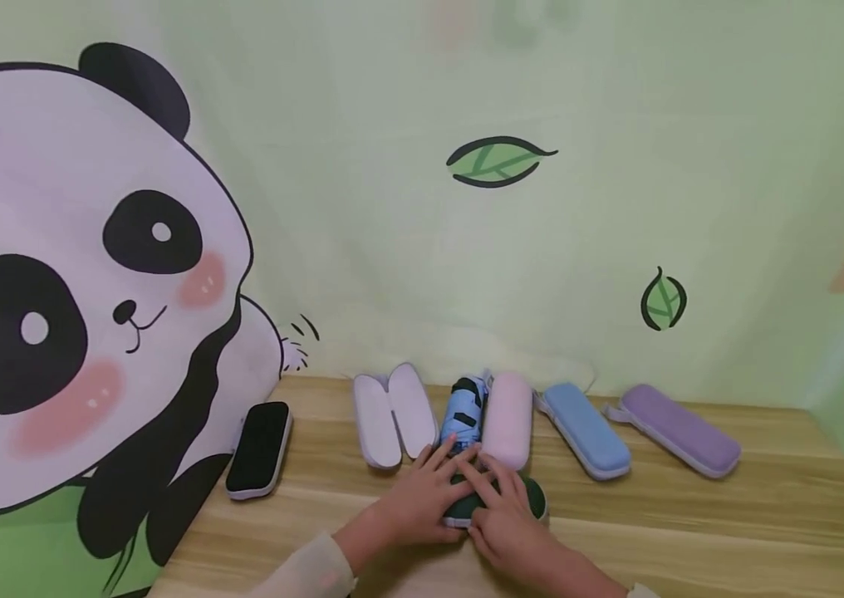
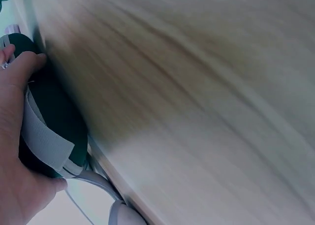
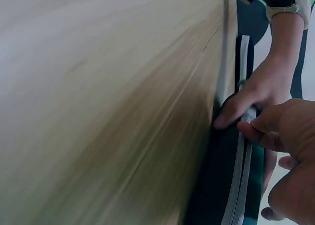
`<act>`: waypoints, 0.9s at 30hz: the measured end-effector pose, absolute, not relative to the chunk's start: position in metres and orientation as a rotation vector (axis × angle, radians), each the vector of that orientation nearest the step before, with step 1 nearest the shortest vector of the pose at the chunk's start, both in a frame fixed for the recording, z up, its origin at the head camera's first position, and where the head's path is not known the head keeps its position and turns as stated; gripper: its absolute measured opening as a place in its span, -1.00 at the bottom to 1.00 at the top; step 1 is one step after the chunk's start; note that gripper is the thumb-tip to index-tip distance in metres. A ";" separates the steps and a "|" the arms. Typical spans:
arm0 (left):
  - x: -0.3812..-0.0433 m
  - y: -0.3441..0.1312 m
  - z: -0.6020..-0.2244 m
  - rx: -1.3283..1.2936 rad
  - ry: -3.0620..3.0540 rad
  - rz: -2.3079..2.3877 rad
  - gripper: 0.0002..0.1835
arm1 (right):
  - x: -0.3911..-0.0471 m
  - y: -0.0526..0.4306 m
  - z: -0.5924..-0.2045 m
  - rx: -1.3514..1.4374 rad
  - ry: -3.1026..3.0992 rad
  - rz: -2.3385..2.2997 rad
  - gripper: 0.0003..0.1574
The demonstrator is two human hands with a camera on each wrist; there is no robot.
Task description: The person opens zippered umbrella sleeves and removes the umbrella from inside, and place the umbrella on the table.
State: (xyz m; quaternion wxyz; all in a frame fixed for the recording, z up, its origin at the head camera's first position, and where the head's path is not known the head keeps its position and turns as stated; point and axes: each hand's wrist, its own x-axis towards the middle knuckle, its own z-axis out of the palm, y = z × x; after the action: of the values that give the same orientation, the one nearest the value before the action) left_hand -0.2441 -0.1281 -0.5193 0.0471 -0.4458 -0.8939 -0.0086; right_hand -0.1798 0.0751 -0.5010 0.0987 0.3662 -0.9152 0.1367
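Bench notes: we find the dark green case (image 1: 465,505) lying flat at the front middle of the wooden table (image 1: 728,540), both hands on it. The left hand (image 1: 422,494) grips its left part — thumb along the near side, fingers reaching over to the far side. The left wrist view gives us a grey strap (image 2: 47,136) across the dark green cover, close by the palm.

The right hand (image 1: 507,523) works just beside the left, its fingers overlapping the other's in the head view. From the right wrist we see bent fingertips at the pale zip edge (image 3: 238,185); whether they pinch a zip pull we cannot tell.

Behind the hands we log a row. A white case (image 1: 377,423) stands open, its two halves side by side. Next to it lies a blue bundle with black patches (image 1: 464,411), close against a pink case (image 1: 507,419). Further right, a blue case (image 1: 588,432) and a purple case (image 1: 681,430) lie slanted, apart from each other. Well off to the left — a black case (image 1: 259,448) near the table's edge, in front of the panda backdrop (image 1: 160,349).
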 end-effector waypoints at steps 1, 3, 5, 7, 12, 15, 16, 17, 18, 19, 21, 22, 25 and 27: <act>-0.245 -0.126 -0.519 -1.354 -2.728 -0.016 0.02 | -0.180 0.073 -0.500 1.073 -2.708 0.392 -0.78; -0.246 -0.123 -0.517 -1.343 -2.729 0.004 0.03 | -0.181 0.068 -0.498 1.059 -2.718 0.376 -0.79; -0.247 -0.123 -0.517 -1.329 -2.734 0.010 0.03 | -0.181 0.065 -0.496 1.053 -2.719 0.381 -0.79; -0.247 -0.125 -0.518 -1.320 -2.740 0.000 0.02 | -0.180 0.062 -0.494 1.053 -2.731 0.382 -0.79; -0.246 -0.126 -0.521 -1.333 -2.713 -0.032 -0.01 | -0.178 0.065 -0.492 1.027 -2.789 0.383 -0.78; -0.243 -0.125 -0.520 -1.359 -2.695 -0.031 0.01 | -0.179 0.077 -0.491 1.002 -2.812 0.442 -0.80; -0.242 -0.124 -0.519 -1.365 -2.691 -0.028 0.02 | -0.180 0.081 -0.489 0.983 -2.816 0.459 -0.82; -0.242 -0.124 -0.519 -1.364 -2.690 -0.023 0.03 | -0.181 0.086 -0.488 0.959 -2.811 0.479 -0.84; -0.241 -0.124 -0.519 -1.361 -2.688 -0.011 0.05 | -0.183 0.091 -0.486 0.934 -2.801 0.493 -0.84; -0.241 -0.124 -0.518 -1.355 -2.687 0.002 0.06 | -0.185 0.096 -0.484 0.904 -2.793 0.507 -0.82; -0.241 -0.125 -0.518 -1.344 -2.679 0.020 0.06 | -0.189 0.105 -0.481 0.839 -2.762 0.501 -0.71; -0.241 -0.125 -0.519 -1.335 -2.674 0.027 0.06 | -0.190 0.110 -0.479 0.810 -2.744 0.503 -0.63; -0.239 -0.126 -0.519 -1.338 -2.663 0.035 0.05 | -0.193 0.124 -0.478 0.728 -2.738 0.478 -0.47; -0.236 -0.126 -0.521 -1.358 -2.660 0.018 0.05 | -0.193 0.132 -0.480 0.680 -2.765 0.452 -0.40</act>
State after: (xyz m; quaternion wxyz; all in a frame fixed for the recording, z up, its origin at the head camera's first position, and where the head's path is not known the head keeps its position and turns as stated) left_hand -0.2362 -0.1262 -0.5208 0.0775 -0.4533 -0.8880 0.0061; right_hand -0.1927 0.1319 -0.4797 0.1288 0.2338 -0.9511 0.1555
